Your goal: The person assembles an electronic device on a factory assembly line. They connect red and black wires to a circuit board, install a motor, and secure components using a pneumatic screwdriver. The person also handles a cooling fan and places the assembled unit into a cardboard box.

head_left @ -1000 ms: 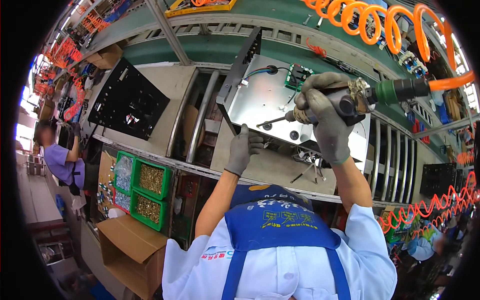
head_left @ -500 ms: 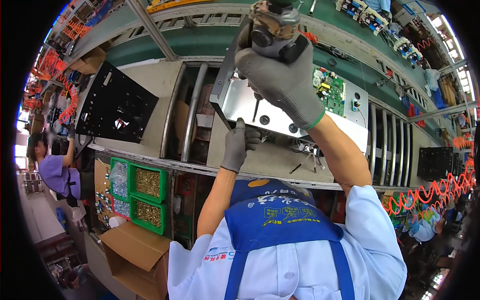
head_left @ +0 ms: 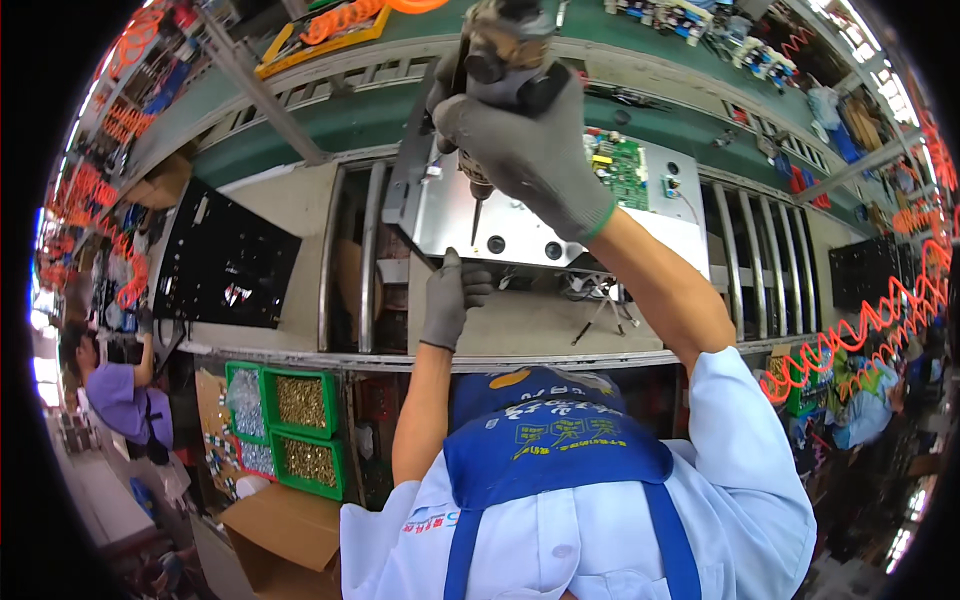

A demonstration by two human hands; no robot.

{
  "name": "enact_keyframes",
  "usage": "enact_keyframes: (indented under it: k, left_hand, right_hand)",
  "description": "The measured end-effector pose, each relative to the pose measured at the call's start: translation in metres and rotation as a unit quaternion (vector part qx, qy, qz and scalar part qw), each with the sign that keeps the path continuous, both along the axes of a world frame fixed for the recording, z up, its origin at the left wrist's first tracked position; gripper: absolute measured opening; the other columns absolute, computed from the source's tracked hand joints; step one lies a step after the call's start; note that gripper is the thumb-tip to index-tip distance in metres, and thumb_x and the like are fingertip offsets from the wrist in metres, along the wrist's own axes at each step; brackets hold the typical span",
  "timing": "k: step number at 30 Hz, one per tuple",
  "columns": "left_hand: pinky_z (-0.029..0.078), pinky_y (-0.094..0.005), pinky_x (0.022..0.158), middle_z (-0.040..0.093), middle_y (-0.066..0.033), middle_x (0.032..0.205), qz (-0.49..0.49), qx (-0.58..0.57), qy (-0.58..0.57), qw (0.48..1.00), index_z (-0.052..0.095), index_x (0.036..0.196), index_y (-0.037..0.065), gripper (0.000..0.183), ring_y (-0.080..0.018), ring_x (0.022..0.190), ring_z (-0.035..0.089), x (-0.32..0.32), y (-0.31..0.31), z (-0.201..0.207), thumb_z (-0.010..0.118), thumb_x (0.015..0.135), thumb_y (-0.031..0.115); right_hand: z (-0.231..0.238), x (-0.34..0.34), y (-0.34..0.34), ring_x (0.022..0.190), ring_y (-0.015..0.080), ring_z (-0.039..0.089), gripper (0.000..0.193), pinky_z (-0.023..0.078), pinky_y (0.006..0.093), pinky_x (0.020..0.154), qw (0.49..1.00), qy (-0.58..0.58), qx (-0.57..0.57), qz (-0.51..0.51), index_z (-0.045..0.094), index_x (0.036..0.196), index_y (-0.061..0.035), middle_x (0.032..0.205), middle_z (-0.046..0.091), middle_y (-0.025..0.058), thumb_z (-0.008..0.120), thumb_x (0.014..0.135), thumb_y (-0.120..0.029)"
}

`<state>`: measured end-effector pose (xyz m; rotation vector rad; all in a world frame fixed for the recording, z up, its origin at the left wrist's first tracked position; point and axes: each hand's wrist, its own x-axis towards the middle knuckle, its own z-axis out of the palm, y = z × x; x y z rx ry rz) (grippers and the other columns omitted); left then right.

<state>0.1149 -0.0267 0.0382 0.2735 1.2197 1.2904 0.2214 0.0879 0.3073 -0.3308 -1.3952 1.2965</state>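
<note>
My right hand point(head_left: 530, 150), in a grey glove, is closed around a power screwdriver point(head_left: 505, 62). Its long bit point(head_left: 478, 220) points down at the silver metal panel point(head_left: 520, 222), near the panel's front left edge and left of a round black grommet point(head_left: 496, 244). Whether the tip touches a screw is too small to tell. My left hand point(head_left: 452, 300), also gloved in grey, is at the panel's front edge with its thumb up against it. Its other fingers stretch to the right, apart from the thumb. A green circuit board point(head_left: 622, 172) sits on the panel's right half, partly behind my right forearm.
Loose cables point(head_left: 605, 292) hang in front of the panel. Metal rollers point(head_left: 372, 255) flank the work surface. A black perforated panel point(head_left: 238, 255) lies left, near a co-worker point(head_left: 125, 400). Green bins point(head_left: 305, 402) of brass-coloured screws and a cardboard box point(head_left: 285, 535) stand at lower left.
The view has turned slightly, so the panel and both hands appear further left. The screwdriver bit stays close to the same grommet, and my left hand stays at the panel's edge.
</note>
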Motion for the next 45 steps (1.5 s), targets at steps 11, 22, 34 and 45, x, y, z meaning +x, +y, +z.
enact_keyframes:
  k: [11,22,34,45]
  left_hand:
    - [0.047,-0.0232,0.048,0.064,-0.0088,0.075,-0.016,-0.005,0.161,0.987,0.060,0.092,-0.001,0.054,-0.0122,0.060,0.062,-0.008,-0.005,0.005,0.057,0.100,0.053]
    - [0.049,-0.0245,0.054,0.063,-0.0070,0.080,0.082,0.036,0.160,0.983,0.059,0.096,0.000,0.030,-0.0110,0.064,0.060,-0.011,0.000,-0.006,0.065,0.099,0.030]
    - [0.049,-0.0252,0.057,0.063,-0.0067,0.081,0.099,0.036,0.149,0.983,0.059,0.095,0.001,0.027,-0.0112,0.064,0.058,-0.007,-0.001,-0.008,0.064,0.100,0.027]
    - [0.047,-0.0261,0.056,0.060,-0.0048,0.075,0.102,0.047,0.165,0.980,0.060,0.090,-0.001,0.030,-0.0105,0.060,0.054,-0.006,-0.003,-0.011,0.061,0.100,0.027]
  right_hand:
    - [0.010,0.156,-0.048,0.075,0.0186,0.063,0.033,0.055,0.0286,0.064,0.989,-0.119,0.013,-0.088,0.058,0.112,-0.0027,0.097,0.063,0.0139,0.063,0.081,0.006]
    - [-0.028,0.167,-0.067,0.083,0.0116,0.062,0.022,0.052,0.0277,0.077,0.974,-0.145,-0.016,-0.174,0.061,0.100,-0.0042,0.091,0.065,0.0047,0.062,0.080,0.005]
    - [-0.026,0.153,-0.057,0.077,0.0113,0.062,0.020,0.052,0.0289,0.072,0.974,-0.150,-0.041,-0.163,0.061,0.092,-0.0031,0.085,0.065,0.0051,0.058,0.078,0.010]
    - [-0.039,0.145,-0.060,0.079,0.0115,0.061,0.015,0.050,0.0259,0.073,0.969,-0.161,-0.032,-0.184,0.063,0.091,-0.0033,0.085,0.063,0.0030,0.060,0.080,0.006]
